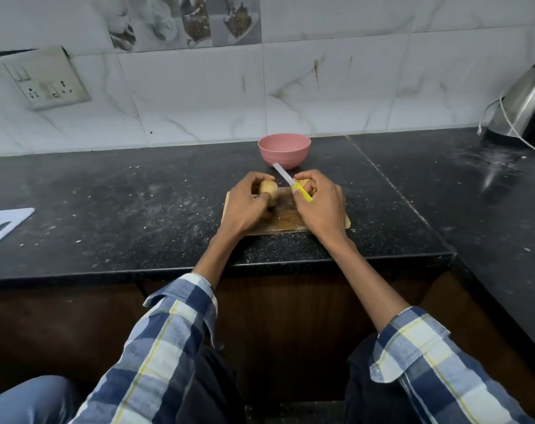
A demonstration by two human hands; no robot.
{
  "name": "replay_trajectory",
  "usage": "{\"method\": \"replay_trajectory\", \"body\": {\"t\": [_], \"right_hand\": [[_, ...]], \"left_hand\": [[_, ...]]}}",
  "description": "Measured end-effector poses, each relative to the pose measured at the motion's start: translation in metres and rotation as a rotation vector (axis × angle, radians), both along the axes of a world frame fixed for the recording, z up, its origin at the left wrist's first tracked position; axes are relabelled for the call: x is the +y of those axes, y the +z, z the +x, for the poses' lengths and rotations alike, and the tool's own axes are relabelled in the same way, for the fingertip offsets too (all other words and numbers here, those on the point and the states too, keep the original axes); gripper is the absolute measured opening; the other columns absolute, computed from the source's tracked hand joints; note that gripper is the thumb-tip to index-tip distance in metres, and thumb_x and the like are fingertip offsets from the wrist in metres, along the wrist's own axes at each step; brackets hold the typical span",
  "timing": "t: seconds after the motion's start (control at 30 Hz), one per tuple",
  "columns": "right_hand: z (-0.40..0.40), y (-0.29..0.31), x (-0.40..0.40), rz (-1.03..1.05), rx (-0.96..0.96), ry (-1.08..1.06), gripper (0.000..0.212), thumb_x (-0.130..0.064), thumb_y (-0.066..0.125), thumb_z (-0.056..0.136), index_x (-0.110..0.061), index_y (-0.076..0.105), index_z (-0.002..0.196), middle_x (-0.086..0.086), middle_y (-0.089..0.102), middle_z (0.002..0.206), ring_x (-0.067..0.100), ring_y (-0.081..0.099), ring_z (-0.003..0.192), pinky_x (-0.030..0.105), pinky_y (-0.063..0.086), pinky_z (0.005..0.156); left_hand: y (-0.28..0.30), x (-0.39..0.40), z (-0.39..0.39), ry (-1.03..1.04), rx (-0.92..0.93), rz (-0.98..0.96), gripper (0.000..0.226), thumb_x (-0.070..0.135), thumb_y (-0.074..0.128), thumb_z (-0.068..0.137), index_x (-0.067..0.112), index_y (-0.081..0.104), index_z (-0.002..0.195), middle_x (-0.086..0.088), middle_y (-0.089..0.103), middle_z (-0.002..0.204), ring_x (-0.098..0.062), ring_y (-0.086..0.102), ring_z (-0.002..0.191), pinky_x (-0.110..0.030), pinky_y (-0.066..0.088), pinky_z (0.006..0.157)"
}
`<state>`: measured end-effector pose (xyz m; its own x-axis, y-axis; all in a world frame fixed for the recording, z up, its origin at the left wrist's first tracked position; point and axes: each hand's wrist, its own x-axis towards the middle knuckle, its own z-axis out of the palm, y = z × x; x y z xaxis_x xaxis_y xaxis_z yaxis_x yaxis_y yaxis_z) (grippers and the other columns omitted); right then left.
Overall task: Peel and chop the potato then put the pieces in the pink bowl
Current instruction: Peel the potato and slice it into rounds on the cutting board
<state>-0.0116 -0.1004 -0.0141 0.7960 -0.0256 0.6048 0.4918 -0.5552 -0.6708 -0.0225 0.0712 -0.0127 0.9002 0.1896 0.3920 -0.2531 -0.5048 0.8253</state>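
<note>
A brown, unpeeled potato (pixel 268 191) is held in my left hand (pixel 247 206) just above the wooden cutting board (pixel 286 217). My right hand (pixel 319 206) grips a yellow-handled knife (pixel 292 186); its pale blade points up and left, toward the pink bowl (pixel 284 149). A second yellowish potato piece (pixel 302 182) shows behind my right fingers, mostly hidden. The pink bowl stands behind the board and looks empty.
The board lies on a black speckled counter (pixel 137 209) near its front edge. A steel kettle (pixel 526 108) with a cord stands at the far right. A white board (pixel 0 223) lies at the left edge. A tiled wall with a socket plate (pixel 46 79) rises behind.
</note>
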Motion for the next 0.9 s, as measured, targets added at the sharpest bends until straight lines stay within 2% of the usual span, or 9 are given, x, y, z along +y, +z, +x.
{"method": "replay_trajectory", "body": {"t": [0.07, 0.1, 0.17, 0.23, 0.37, 0.53, 0.7, 0.83, 0.9], "right_hand": [[-0.004, 0.002, 0.001, -0.031, 0.001, -0.015, 0.015, -0.023, 0.072, 0.089, -0.029, 0.069, 0.102, -0.014, 0.06, 0.069, 0.005, 0.057, 0.065, 0.034, 0.051, 0.064], [-0.006, 0.003, 0.001, -0.049, -0.002, -0.027, 0.014, -0.023, 0.071, 0.089, -0.029, 0.068, 0.101, -0.013, 0.06, 0.07, 0.007, 0.057, 0.066, 0.035, 0.051, 0.064], [-0.01, 0.004, 0.003, -0.085, -0.004, -0.046, 0.016, -0.022, 0.068, 0.088, -0.029, 0.066, 0.102, -0.012, 0.059, 0.072, 0.011, 0.057, 0.069, 0.036, 0.049, 0.063], [-0.016, 0.006, 0.004, -0.129, 0.007, -0.039, 0.021, -0.02, 0.067, 0.086, -0.027, 0.065, 0.105, -0.011, 0.062, 0.078, 0.012, 0.058, 0.072, 0.034, 0.048, 0.062], [-0.024, 0.006, 0.002, -0.202, -0.036, -0.02, 0.029, -0.015, 0.064, 0.088, -0.022, 0.066, 0.115, -0.005, 0.069, 0.096, 0.016, 0.062, 0.085, 0.035, 0.051, 0.071], [-0.034, 0.015, -0.002, -0.254, -0.065, -0.05, 0.023, -0.014, 0.059, 0.094, -0.019, 0.068, 0.114, 0.002, 0.072, 0.099, 0.025, 0.065, 0.09, 0.04, 0.051, 0.076], [-0.043, 0.023, -0.001, -0.333, 0.003, 0.017, 0.032, -0.013, 0.067, 0.092, -0.014, 0.067, 0.124, 0.003, 0.071, 0.103, 0.02, 0.064, 0.094, 0.025, 0.038, 0.073], [-0.045, 0.025, 0.002, -0.321, 0.067, -0.012, 0.037, -0.016, 0.07, 0.093, -0.013, 0.065, 0.13, 0.004, 0.072, 0.108, 0.021, 0.065, 0.1, 0.025, 0.039, 0.075], [-0.045, 0.025, 0.003, -0.328, 0.108, -0.034, 0.031, -0.019, 0.07, 0.094, -0.014, 0.067, 0.125, 0.002, 0.072, 0.107, 0.021, 0.064, 0.1, 0.025, 0.038, 0.074]], "left_hand": [[0.001, 0.001, -0.001, -0.006, 0.016, -0.049, 0.037, 0.004, 0.061, 0.084, 0.022, 0.072, 0.114, 0.0, 0.072, 0.111, -0.007, 0.067, 0.094, -0.015, 0.054, 0.062], [0.001, 0.001, 0.0, -0.015, 0.011, -0.05, 0.036, 0.005, 0.062, 0.085, 0.022, 0.073, 0.114, -0.002, 0.071, 0.113, -0.007, 0.066, 0.094, -0.012, 0.053, 0.061], [-0.002, 0.002, 0.002, -0.035, 0.002, -0.013, 0.034, 0.013, 0.07, 0.084, 0.028, 0.073, 0.115, -0.001, 0.07, 0.116, -0.007, 0.066, 0.098, -0.014, 0.056, 0.07], [-0.004, 0.004, 0.003, -0.06, -0.004, 0.012, 0.034, 0.022, 0.078, 0.084, 0.029, 0.071, 0.117, 0.003, 0.07, 0.114, -0.008, 0.067, 0.098, -0.024, 0.059, 0.083], [-0.009, 0.005, 0.004, -0.047, -0.075, 0.059, 0.034, 0.024, 0.083, 0.085, 0.026, 0.071, 0.117, 0.013, 0.072, 0.103, -0.005, 0.067, 0.098, -0.03, 0.058, 0.087], [-0.012, 0.007, 0.007, -0.023, -0.087, 0.095, 0.037, 0.019, 0.078, 0.088, 0.022, 0.069, 0.123, 0.008, 0.073, 0.112, -0.007, 0.068, 0.104, -0.035, 0.057, 0.094], [-0.01, 0.006, 0.007, -0.04, -0.077, 0.071, 0.038, 0.02, 0.077, 0.088, 0.022, 0.068, 0.125, 0.007, 0.073, 0.115, -0.007, 0.067, 0.106, -0.028, 0.056, 0.094], [-0.011, 0.006, 0.006, -0.045, -0.079, 0.041, 0.037, 0.02, 0.077, 0.086, 0.02, 0.069, 0.122, 0.005, 0.073, 0.111, -0.007, 0.067, 0.103, -0.025, 0.058, 0.088], [-0.011, 0.007, 0.005, -0.032, -0.086, 0.033, 0.035, 0.022, 0.079, 0.085, 0.019, 0.068, 0.118, 0.006, 0.073, 0.109, -0.007, 0.067, 0.101, -0.024, 0.056, 0.085]]}}
